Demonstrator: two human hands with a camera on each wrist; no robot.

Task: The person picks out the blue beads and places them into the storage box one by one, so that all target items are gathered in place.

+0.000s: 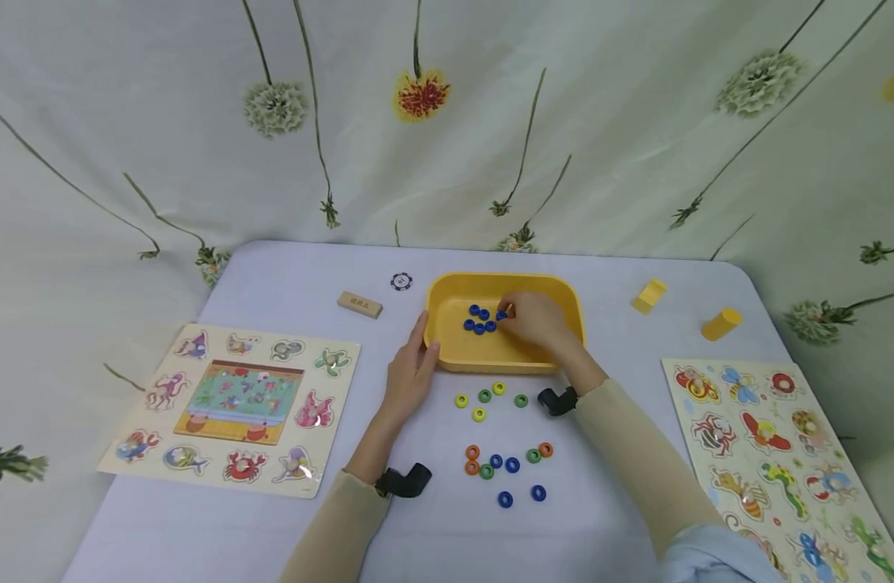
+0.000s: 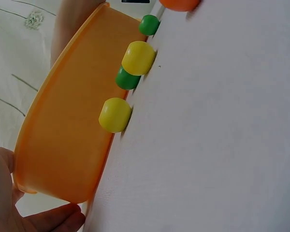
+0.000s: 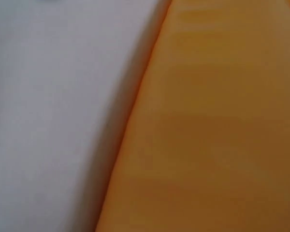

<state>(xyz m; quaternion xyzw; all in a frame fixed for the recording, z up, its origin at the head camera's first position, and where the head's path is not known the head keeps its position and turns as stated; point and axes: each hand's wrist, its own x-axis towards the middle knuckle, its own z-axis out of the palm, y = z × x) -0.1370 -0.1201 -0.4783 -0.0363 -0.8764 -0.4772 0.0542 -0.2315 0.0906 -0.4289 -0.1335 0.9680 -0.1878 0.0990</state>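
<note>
A yellow plastic tray stands toward the back of the table, with several blue beads grouped in its left half. My right hand reaches over the tray's front wall and pinches one blue bead at the right end of that group. Against the tray's left wall and front corner rests my left hand, its fingers fairly straight. The left wrist view shows its fingers touching the tray's outer side. In the right wrist view the tray wall hides the right hand.
Yellow beads, green beads, orange beads and blue beads lie loose in front of the tray. Puzzle boards flank them, left and right. A wooden block, round chip and two yellow blocks lie farther back.
</note>
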